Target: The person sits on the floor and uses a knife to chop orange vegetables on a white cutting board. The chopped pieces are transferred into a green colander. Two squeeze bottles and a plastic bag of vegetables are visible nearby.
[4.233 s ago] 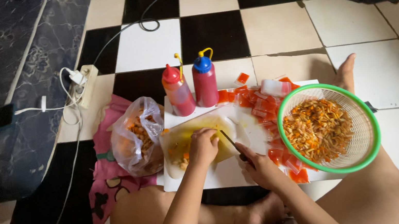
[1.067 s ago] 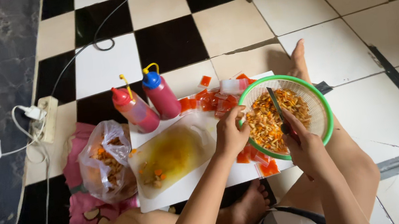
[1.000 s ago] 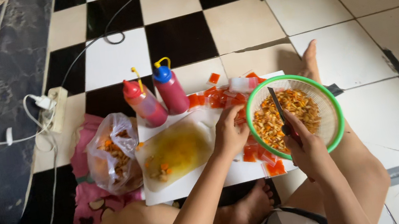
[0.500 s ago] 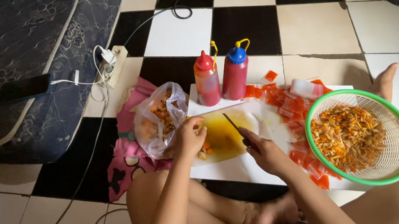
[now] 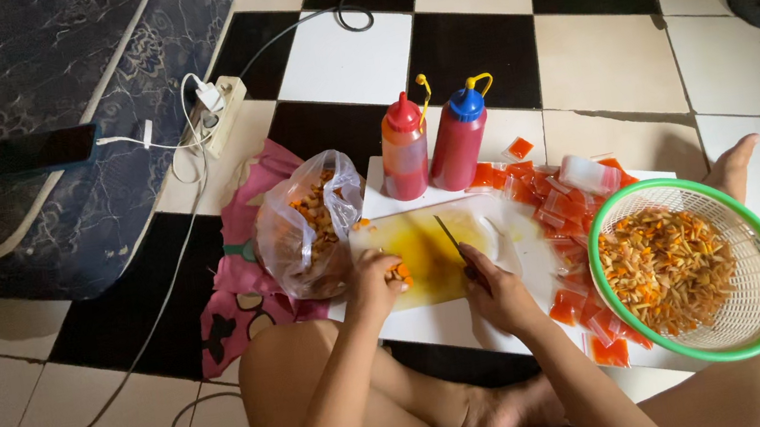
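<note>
On the white board (image 5: 435, 320) that lies across the checkered floor in front of our crossed legs, our left hand (image 5: 372, 282) rests near the board's near-left edge, fingers curled down onto a small orange piece (image 5: 398, 273) at the left side of the yellow-stained cutting sheet (image 5: 425, 249). Our right hand (image 5: 500, 294) sits just beside it toward the near edge, closed around the handle of a knife (image 5: 449, 234), whose dark blade slants up over the middle of the yellow patch. At the board's right end we see a green-rimmed white basket (image 5: 759, 289) holding orange and tan chopped bits, partly overhanging our right leg. Between basket and cutting sheet lies a scatter of small clear packets with red filling (image 5: 553, 209). Off the board's left edge, a clear plastic bag (image 5: 302, 224) of orange snack pieces sits on a pink cloth (image 5: 242, 292). Along the far edge stand two red squeeze bottles, one with a red cap (image 5: 406, 148) and one with a blue cap (image 5: 458, 136), touching side by side. Farther off, a power strip (image 5: 222, 115) with cables lies by a dark mattress (image 5: 15, 86) carrying a phone (image 5: 41, 150).
</note>
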